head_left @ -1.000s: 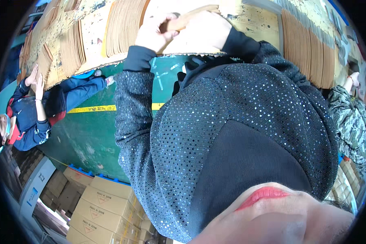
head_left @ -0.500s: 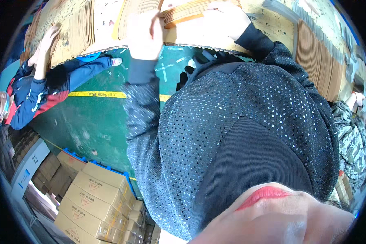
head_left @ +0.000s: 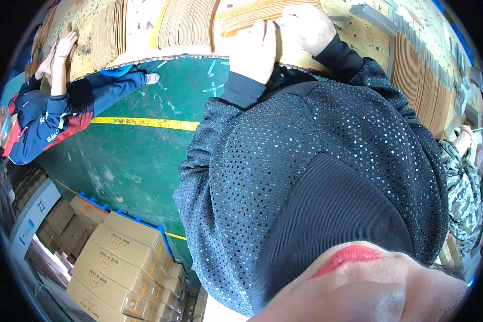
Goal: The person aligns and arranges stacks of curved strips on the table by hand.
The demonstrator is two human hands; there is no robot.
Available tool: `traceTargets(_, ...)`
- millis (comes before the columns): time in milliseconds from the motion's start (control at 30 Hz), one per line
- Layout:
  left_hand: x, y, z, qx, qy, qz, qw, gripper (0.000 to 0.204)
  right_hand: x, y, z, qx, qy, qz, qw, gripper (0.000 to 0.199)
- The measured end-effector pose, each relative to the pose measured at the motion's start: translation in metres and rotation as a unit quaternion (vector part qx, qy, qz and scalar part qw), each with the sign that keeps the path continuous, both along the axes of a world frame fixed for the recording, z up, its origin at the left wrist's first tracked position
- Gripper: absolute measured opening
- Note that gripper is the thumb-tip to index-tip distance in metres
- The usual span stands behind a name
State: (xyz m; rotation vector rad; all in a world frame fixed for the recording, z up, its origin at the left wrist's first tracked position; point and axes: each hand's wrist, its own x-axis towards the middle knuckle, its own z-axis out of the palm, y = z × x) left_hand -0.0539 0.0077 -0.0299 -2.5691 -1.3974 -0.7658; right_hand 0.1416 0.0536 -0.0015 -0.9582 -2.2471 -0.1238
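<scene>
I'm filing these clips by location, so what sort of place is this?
Probably a factory workshop or packing area: rows of thin brown pieces sit along a stained worktable, boxes are stacked at the lower left, and a yellow line crosses the green floor.

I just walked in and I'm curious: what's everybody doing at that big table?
A person in sparkly black has both hands at the near side of a stack of thin brown pieces on a worktable. The left hand and right hand are close together; glare hides whether they grip anything. More brown stacks stand to the left and right. Farther left, a co-worker in blue and red has hands at the table too.
</scene>
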Motion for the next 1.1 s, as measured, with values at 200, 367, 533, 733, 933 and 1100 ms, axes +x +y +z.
traceTargets(200,0.008,0.004,0.008,-0.054,-0.005,0.06,0.997,0.049,0.002,0.002,-0.001,0.007,-0.032,0.012,0.999,0.012)
traceTargets(367,0.004,0.004,0.003,-0.05,-0.012,0.074,0.996,0.044,0.001,0.006,-0.005,-0.042,-0.015,0.03,0.999,0.015)
traceTargets(533,0.002,0.002,-0.005,-0.001,-0.004,0.054,0.999,0.045,0.015,0.006,-0.032,0.013,-0.029,0.013,0.999,0.018)
traceTargets(733,0.001,0.003,-0.006,-0.019,-0.038,0.045,0.998,0.043,0.006,0.003,-0.02,0.028,-0.035,0.014,0.999,0.013)
traceTargets(933,0.01,0.002,0.006,-0.01,-0.058,0.049,0.997,0.034,0.004,0.002,-0.02,0.015,-0.038,-0.01,0.999,0.012)
traceTargets(1100,0.007,0.008,0.011,-0.077,-0.061,0.049,0.994,0.032,0.005,0.011,-0.023,-0.075,-0.104,0.025,0.991,0.018)
